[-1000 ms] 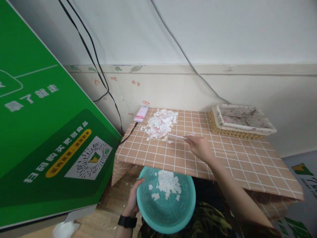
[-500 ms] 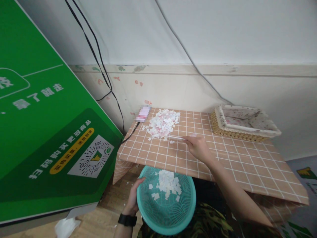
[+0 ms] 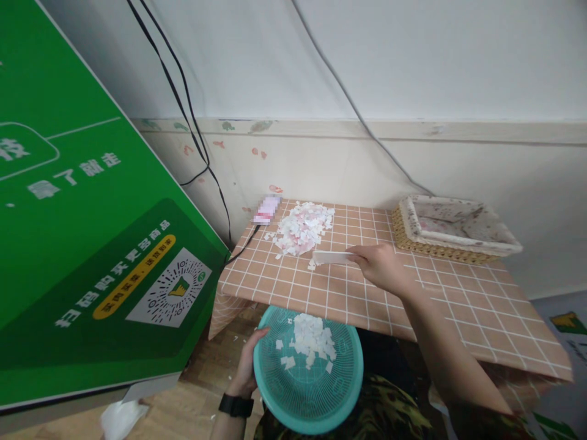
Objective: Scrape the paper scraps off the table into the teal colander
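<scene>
My left hand (image 3: 251, 362) grips the rim of a teal plastic basket (image 3: 308, 409) just below the table's front edge. White paper scraps (image 3: 314, 337) lie in the basket. Over the table, my right hand (image 3: 378, 266) is closed on one end of a flat white strip (image 3: 333, 257), perhaps card or plastic. Its other end is beside a few scraps, just in front of a pile of white and pinkish paper scraps (image 3: 302, 229).
A checked brown cloth covers the table (image 3: 440, 299). At the back right stands a lined wicker basket (image 3: 452, 247). A blurred-out flat item (image 3: 267, 209) with a black cable lies left of the pile. A green printed panel (image 3: 92, 244) rises at left; a white bag (image 3: 121, 418) is on the floor.
My right hand has moved slightly right and nearer me, turning the white strip so its broad face shows. The left hand and teal basket stay in place.
</scene>
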`<control>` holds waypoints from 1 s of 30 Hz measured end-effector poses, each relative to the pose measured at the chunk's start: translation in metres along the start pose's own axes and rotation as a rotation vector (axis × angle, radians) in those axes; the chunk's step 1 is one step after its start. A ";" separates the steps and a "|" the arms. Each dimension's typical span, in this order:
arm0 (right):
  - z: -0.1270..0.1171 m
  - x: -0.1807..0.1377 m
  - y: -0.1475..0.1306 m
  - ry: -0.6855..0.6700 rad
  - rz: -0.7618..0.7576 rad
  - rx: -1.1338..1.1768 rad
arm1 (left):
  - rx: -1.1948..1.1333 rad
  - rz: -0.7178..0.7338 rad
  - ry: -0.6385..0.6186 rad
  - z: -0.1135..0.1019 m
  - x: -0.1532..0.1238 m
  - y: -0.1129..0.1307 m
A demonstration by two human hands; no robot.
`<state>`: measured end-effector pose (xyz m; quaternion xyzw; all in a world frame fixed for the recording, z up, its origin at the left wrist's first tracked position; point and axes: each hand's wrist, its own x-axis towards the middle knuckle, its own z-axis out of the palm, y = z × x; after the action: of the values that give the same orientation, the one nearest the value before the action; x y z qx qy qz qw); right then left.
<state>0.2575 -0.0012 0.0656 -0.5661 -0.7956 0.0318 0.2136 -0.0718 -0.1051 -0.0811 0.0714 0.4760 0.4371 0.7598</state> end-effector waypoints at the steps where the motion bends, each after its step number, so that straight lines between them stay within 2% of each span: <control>1: 0.003 -0.002 0.003 0.034 0.035 0.007 | 0.001 -0.004 -0.001 0.000 0.000 0.000; 6: 0.031 -0.022 0.007 0.115 0.150 0.058 | -0.003 0.010 0.026 0.003 -0.001 0.001; 10: 0.044 -0.035 -0.005 0.090 0.075 0.181 | 0.010 -0.002 0.030 0.003 -0.001 0.003; 16: 0.049 -0.036 -0.018 0.130 0.059 0.243 | 0.035 -0.031 0.068 0.008 -0.004 0.008; 25: 0.051 -0.053 -0.039 -0.009 -0.111 0.274 | 0.084 -0.064 0.051 0.007 -0.011 0.012; 30: 0.048 -0.061 -0.041 -0.012 -0.105 0.293 | 0.094 -0.063 0.036 0.004 -0.011 0.013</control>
<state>0.2194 -0.0626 0.0153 -0.4861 -0.8124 0.1395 0.2904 -0.0783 -0.1043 -0.0654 0.0842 0.5117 0.3911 0.7603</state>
